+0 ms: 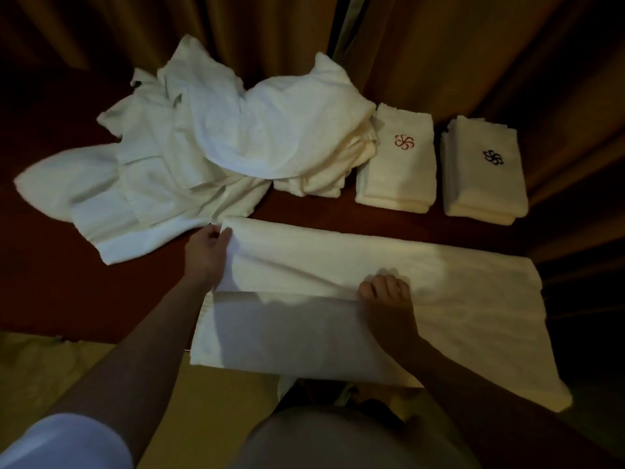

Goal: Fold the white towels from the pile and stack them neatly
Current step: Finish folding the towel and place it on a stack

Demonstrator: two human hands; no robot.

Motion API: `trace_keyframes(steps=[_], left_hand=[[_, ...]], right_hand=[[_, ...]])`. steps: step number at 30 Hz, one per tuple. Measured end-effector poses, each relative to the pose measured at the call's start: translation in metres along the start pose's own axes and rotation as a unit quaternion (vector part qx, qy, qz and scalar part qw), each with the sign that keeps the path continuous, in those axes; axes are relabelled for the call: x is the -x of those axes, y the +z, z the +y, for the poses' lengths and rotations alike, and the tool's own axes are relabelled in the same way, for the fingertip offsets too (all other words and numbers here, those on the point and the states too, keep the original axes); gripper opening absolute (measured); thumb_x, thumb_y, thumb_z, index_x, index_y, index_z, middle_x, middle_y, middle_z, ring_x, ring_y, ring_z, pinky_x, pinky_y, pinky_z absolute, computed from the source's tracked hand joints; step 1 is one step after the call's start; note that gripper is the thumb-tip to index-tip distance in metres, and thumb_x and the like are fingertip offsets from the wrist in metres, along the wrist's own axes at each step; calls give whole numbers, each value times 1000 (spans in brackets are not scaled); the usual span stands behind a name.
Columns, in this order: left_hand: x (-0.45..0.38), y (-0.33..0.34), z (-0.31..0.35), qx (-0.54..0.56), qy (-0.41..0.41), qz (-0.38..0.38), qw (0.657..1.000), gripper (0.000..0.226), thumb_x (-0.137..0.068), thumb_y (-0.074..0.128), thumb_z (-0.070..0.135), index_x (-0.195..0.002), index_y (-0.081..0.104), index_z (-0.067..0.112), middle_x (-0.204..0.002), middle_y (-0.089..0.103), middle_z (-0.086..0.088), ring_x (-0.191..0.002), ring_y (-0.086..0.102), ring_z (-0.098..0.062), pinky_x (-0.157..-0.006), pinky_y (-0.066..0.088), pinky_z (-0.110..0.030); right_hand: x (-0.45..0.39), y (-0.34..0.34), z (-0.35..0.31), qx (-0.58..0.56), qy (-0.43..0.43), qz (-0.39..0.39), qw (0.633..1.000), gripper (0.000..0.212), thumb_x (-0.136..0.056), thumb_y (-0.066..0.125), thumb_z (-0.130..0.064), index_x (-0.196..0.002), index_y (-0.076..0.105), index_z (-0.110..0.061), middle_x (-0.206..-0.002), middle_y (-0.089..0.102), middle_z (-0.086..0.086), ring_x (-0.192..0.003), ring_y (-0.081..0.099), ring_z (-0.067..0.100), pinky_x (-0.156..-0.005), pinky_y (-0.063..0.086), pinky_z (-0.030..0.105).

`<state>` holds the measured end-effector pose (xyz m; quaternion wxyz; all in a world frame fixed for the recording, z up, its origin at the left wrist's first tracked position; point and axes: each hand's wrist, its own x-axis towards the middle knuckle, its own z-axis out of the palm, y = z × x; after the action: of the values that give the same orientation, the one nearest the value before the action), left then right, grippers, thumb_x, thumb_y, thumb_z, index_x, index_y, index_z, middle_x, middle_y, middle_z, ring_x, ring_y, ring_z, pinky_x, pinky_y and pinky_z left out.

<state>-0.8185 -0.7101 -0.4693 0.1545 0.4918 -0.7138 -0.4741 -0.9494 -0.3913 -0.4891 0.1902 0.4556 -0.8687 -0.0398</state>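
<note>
White towel [422, 265] spread along the near edge of the dark red bed cover [50, 299], partly folded. Left hand [206, 252] pinches its far left corner; right hand [389, 296] grips the fold edge mid-towel. Rumpled pile [203, 147] lies at the far left. Two folded stacks at the far right: red-logo stack [399, 164], black-logo stack [483, 170], just apart.

Wore a short white sleeve [64, 441] on the left upper arm; forearms bare down to the left hand [206, 255] and right hand [389, 296]. No rings, watch or bands. Light-coloured garment [338, 438] over the torso.
</note>
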Motion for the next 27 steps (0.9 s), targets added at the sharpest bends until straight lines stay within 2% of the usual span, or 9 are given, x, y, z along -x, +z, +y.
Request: trace_keyframes(steps=[4,8,11,14,17,20,23,25,27], left_hand=[[-6,-3,0,3,-12,7,1000,28,-99,57,26,-84,62,4,-80,61,-8,-84,56,-24,-70,31,-25],[-10,-8,-6,-150,55,5,987,28,-98,57,33,-101,66,8,-95,69,-16,-95,63,-35,-83,44,-38],[1,-9,-9,-240,57,25,969,30,-97,55,41,-108,58,13,-101,67,-18,-96,62,-41,-79,46,-43],[21,2,-9,-297,61,48,952,54,-97,52,47,-135,46,8,-127,56,-21,-112,56,-42,-88,46,-48],[50,17,-8,-339,192,100,916,65,-98,48,47,-146,36,6,-142,43,-24,-127,42,-42,-98,37,-50],[77,48,-2,-335,337,10,880,60,-98,44,47,-147,41,14,-152,38,-19,-141,31,-39,-108,29,-50],[83,75,-1,-394,287,-96,868,69,-98,25,60,-154,31,20,-161,23,-15,-149,14,-38,-116,24,-53],[78,80,-5,-429,271,-125,853,78,-94,16,67,-158,15,24,-165,6,-12,-151,-2,-35,-120,11,-52],[68,68,-10,-459,278,-140,832,80,-91,13,72,-159,5,29,-166,-4,-7,-151,-9,-35,-120,7,-52]], right_hand=[[4,2,5,-37,-38,4,999,19,-93,43,-14,-88,61,-10,-84,57,12,-76,56,31,-73,47,42],[5,-5,7,-41,-2,-19,999,19,-92,41,-15,-91,60,-11,-86,56,12,-75,54,31,-67,44,39],[11,-7,18,-96,-8,-64,993,23,-89,44,-25,-94,62,-12,-92,58,11,-81,56,30,-68,43,37],[26,-8,32,-133,-20,-125,983,34,-91,47,-37,-113,62,-16,-108,57,11,-96,56,31,-77,44,39],[38,-6,33,-115,28,-153,981,49,-96,38,-45,-136,56,-22,-136,50,21,-123,48,40,-99,42,51],[43,-5,23,-122,68,-189,972,55,-100,30,-48,-151,35,-30,-151,36,23,-138,33,42,-112,28,58],[39,-5,19,-137,84,-209,965,55,-100,26,-49,-153,32,-32,-154,32,22,-142,30,43,-114,26,60],[36,-7,25,-158,79,-214,961,57,-101,22,-54,-151,37,-31,-154,33,21,-142,31,41,-114,27,58],[34,-7,32,-175,77,-198,961,60,-101,17,-56,-147,45,-28,-152,38,20,-140,34,39,-112,32,54]])
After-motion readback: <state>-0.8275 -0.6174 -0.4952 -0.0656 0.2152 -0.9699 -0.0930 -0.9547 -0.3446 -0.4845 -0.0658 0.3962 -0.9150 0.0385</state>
